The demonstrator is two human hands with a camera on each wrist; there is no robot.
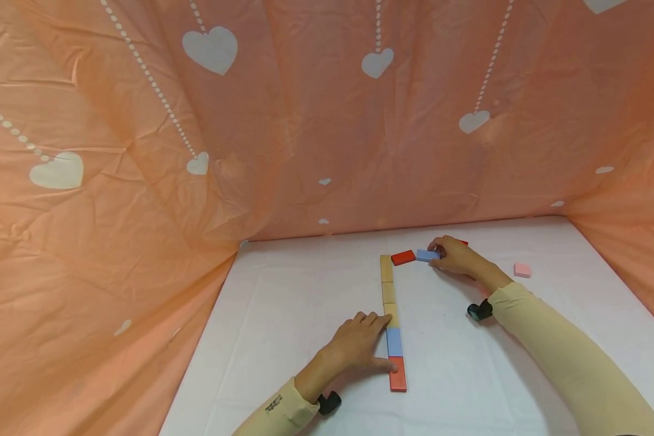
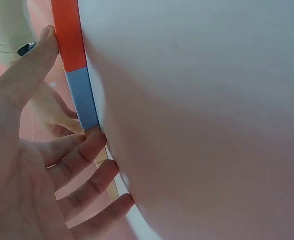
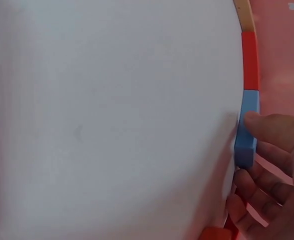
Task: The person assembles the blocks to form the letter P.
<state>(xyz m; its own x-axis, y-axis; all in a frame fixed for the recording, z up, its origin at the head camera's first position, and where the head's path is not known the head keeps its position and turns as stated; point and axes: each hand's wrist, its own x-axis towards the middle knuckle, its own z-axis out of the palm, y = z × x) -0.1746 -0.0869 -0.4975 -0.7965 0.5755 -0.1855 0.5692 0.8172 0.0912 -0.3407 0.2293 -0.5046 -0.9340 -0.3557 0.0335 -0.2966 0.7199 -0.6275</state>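
A straight column of flat blocks lies on the table: several plain wooden blocks (image 1: 388, 293), then a blue block (image 1: 394, 343), with a red block (image 1: 398, 381) at the near end. My left hand (image 1: 358, 344) is spread along the column's left side, thumb at the red block and index fingertip at the nearest wooden block. At the column's far end, a second red block (image 1: 402, 258) begins a row to the right. Beside it my right hand (image 1: 458, 257) pinches another blue block (image 3: 247, 125), thumb on one face and fingers behind.
Another red block (image 1: 465, 243) shows partly behind my right hand. In the right wrist view, an orange-red block (image 3: 215, 233) appears at the bottom edge. A pink block (image 1: 522, 270) lies farther right. An orange cloth with hearts (image 1: 305, 121) hangs around the white table (image 1: 283, 290).
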